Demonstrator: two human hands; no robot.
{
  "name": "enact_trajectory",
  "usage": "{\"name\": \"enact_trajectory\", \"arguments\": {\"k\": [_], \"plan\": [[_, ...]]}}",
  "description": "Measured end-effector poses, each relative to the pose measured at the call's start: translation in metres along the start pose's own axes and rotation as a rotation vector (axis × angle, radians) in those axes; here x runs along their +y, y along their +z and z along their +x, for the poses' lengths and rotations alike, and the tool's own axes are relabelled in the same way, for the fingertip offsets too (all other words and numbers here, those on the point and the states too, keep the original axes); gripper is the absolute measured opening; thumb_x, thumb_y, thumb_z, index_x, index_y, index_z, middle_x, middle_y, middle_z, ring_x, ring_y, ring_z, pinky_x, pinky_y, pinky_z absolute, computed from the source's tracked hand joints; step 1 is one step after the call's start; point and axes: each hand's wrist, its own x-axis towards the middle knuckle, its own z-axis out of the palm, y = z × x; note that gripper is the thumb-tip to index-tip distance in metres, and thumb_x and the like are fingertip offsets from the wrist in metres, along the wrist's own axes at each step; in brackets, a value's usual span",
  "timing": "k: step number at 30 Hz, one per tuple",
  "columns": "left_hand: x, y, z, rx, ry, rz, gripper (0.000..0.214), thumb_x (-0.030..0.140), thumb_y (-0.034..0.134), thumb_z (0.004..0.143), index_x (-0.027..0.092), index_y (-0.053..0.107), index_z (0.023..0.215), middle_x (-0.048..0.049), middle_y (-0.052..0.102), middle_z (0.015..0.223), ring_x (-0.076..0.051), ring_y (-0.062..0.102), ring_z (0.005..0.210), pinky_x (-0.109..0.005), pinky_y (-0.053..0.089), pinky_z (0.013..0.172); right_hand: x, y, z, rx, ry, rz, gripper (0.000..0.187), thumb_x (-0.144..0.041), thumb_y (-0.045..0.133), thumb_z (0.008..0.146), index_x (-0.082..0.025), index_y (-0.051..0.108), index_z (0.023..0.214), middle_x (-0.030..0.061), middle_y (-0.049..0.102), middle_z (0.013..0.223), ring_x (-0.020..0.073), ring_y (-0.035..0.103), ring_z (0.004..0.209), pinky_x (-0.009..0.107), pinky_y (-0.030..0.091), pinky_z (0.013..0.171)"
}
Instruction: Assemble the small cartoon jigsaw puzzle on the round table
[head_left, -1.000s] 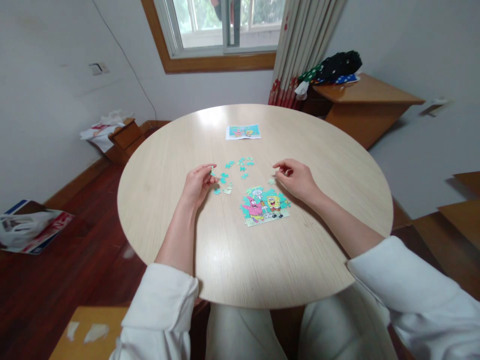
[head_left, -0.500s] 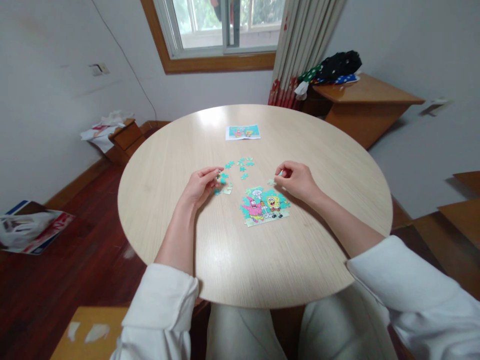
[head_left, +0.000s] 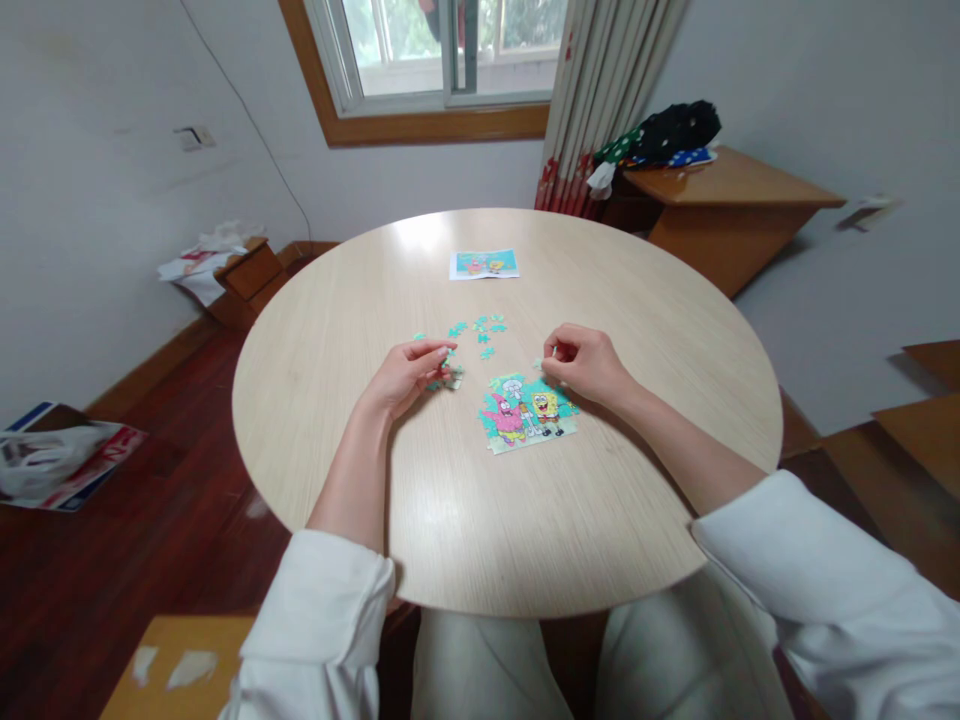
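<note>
A partly built cartoon jigsaw [head_left: 528,415] lies in the middle of the round wooden table [head_left: 510,520]. Several loose teal pieces [head_left: 480,328] are scattered just beyond it. My left hand [head_left: 409,374] rests on the table left of the jigsaw, its thumb and forefinger pinched on a small teal puzzle piece [head_left: 448,354]. My right hand [head_left: 585,362] sits curled at the jigsaw's upper right corner, fingertips pressed together on a small piece I can barely see.
A printed reference picture [head_left: 484,264] lies at the far side of the table. A wooden desk [head_left: 731,195] with dark fabric stands at the back right by the curtain [head_left: 600,90]. A bag [head_left: 52,465] lies on the dark floor at left.
My left hand slid right toward the jigsaw with its pinched piece. My right hand closed its fingers and drew in to the jigsaw's upper right corner.
</note>
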Motion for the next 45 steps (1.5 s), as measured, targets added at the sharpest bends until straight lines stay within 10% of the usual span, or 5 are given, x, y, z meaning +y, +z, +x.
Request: {"name": "enact_trajectory", "arguments": {"k": [9,17,26,34,45], "plan": [[0.002,0.006,-0.004,-0.032,-0.050,0.085,0.012,0.016,0.079,0.064,0.013,0.070,0.070,-0.0015,0.061,0.057,-0.007,0.052,0.048,-0.023,0.042,0.048,-0.002,0.000,0.000,0.059,0.003,-0.033,0.009,-0.010,0.053,0.060,-0.019,0.053,0.058,-0.0018,0.050,0.059,0.0123,0.046,0.057,0.029,0.037,0.058],[0.003,0.009,-0.003,0.000,-0.080,0.044,0.015,0.007,0.074,0.067,0.011,0.069,0.082,-0.0050,0.067,0.068,-0.013,0.065,0.060,-0.032,0.056,0.068,-0.003,0.000,0.001,0.105,-0.085,-0.097,0.011,-0.010,0.054,0.066,-0.020,0.057,0.063,0.0034,0.063,0.071,0.0169,0.056,0.069,0.031,0.043,0.069],[0.002,-0.005,0.006,0.573,0.195,-0.028,0.021,0.010,0.065,0.069,0.013,0.062,0.090,0.0014,0.062,0.063,-0.009,0.060,0.056,-0.025,0.052,0.064,0.020,0.004,0.005,0.032,-0.066,-0.169,0.012,-0.012,0.055,0.074,-0.018,0.065,0.076,0.0068,0.067,0.082,0.0201,0.061,0.078,0.034,0.045,0.075],[-0.003,-0.033,0.012,0.715,0.349,0.519,0.016,0.017,0.061,0.071,0.016,0.067,0.086,-0.0020,0.063,0.072,-0.011,0.056,0.063,-0.023,0.045,0.061,0.027,0.003,0.006,-0.005,-0.105,-0.226,0.014,-0.014,0.053,0.076,-0.017,0.066,0.081,0.0074,0.066,0.083,0.0199,0.059,0.076,0.034,0.045,0.074],[0.001,-0.031,0.009,0.749,0.156,1.000,0.015,0.018,0.058,0.071,0.019,0.071,0.078,-0.0059,0.068,0.071,-0.024,0.063,0.077,-0.042,0.038,0.086,0.015,0.012,0.061,-0.223,-0.114,-0.248,0.013,-0.012,0.060,0.077,-0.020,0.069,0.078,0.0083,0.065,0.086,0.0202,0.059,0.078,0.038,0.046,0.080]]}}
